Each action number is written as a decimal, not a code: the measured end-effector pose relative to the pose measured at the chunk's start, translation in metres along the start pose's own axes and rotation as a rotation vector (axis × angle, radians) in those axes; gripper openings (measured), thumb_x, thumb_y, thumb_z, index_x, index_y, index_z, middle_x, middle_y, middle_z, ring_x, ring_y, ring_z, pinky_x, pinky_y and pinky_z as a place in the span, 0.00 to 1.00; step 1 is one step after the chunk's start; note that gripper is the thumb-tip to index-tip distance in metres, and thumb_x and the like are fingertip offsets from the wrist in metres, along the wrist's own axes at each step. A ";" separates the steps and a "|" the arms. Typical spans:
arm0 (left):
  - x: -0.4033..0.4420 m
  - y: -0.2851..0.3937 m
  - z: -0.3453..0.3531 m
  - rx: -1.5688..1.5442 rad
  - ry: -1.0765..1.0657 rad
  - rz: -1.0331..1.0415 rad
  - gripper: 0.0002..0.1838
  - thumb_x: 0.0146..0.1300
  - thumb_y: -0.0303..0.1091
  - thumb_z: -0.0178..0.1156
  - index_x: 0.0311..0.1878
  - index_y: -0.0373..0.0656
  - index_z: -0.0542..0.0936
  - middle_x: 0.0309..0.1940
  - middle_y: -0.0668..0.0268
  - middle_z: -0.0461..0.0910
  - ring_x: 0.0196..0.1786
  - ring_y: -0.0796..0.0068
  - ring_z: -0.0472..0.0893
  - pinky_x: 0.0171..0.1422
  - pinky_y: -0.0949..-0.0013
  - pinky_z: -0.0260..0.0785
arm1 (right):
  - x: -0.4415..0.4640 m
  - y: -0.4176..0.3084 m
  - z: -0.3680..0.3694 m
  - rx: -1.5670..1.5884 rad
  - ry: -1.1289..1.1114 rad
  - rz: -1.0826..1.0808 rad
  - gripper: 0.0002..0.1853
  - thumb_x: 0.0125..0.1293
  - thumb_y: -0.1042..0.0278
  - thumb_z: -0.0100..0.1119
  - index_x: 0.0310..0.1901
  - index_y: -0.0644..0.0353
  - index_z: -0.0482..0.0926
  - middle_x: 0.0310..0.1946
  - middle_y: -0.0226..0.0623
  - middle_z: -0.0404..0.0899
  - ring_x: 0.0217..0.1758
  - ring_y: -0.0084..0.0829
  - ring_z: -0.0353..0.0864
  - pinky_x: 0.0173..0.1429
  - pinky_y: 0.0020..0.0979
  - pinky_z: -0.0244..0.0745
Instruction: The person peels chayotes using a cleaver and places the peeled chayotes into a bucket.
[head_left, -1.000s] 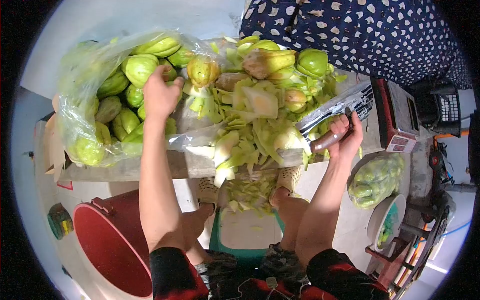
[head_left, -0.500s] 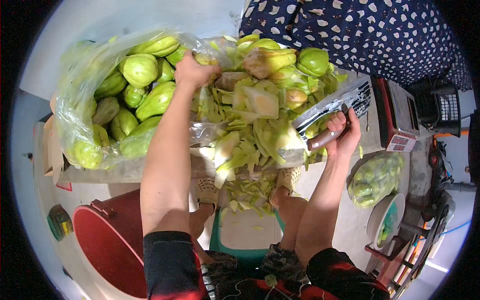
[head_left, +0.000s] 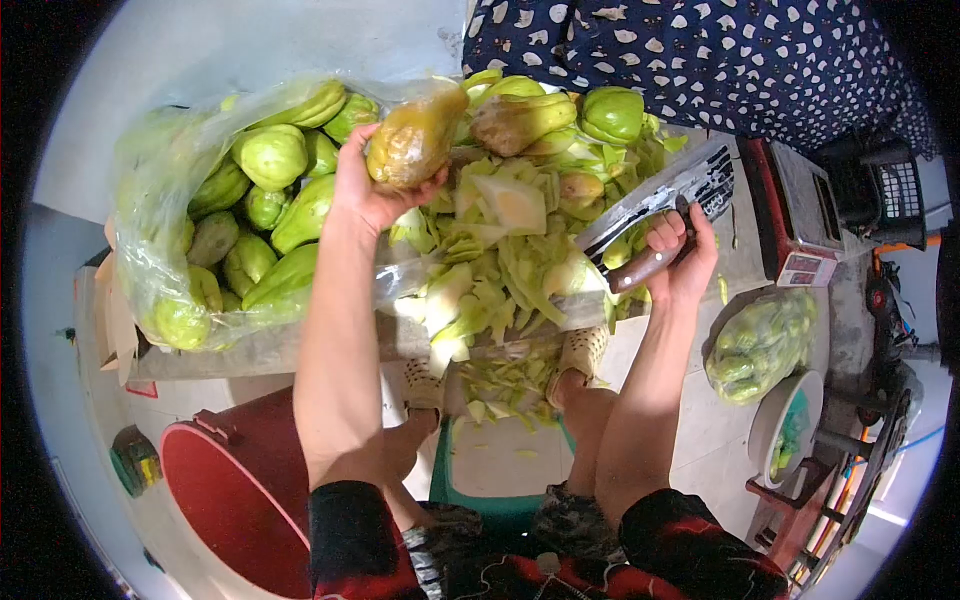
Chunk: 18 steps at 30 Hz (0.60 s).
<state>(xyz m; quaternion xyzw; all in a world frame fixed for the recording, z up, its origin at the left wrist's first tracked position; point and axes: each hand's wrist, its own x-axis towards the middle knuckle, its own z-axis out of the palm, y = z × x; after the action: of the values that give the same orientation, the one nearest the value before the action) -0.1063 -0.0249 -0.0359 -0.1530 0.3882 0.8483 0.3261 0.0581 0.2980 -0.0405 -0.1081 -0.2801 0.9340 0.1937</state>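
Brownish chayote [head_left: 413,137] in left hand [head_left: 378,192]

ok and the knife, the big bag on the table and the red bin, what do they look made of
Knife: flat metal blade, apparently steel, with dark streaks; the brown handle has pale rivet-like dots and could be wood or plastic. Bag: thin, glossy clear plastic, since it wrinkles and shows the green produce through it. Bin: probably smooth moulded plastic, judging by its even red colour.

A black basket [head_left: 897,193] sits just right of the red scale [head_left: 800,212]; dark blue patterned fabric [head_left: 690,65] spreads beyond the scale, and an orange pole [head_left: 905,243] shows right of it.
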 end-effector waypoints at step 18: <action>0.030 -0.093 0.113 1.556 0.186 1.114 0.29 0.56 0.44 0.67 0.60 0.46 0.75 0.49 0.43 0.78 0.55 0.42 0.76 0.62 0.50 0.69 | 0.000 -0.005 -0.004 -0.018 0.058 0.024 0.09 0.71 0.63 0.55 0.36 0.57 0.69 0.21 0.27 0.64 0.22 0.21 0.62 0.26 0.26 0.62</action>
<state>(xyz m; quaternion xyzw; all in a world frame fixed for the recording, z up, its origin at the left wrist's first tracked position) -0.0671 0.1192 -0.0293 0.2459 0.8837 0.3706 -0.1457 0.0606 0.3036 -0.0409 -0.1404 -0.2816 0.9300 0.1897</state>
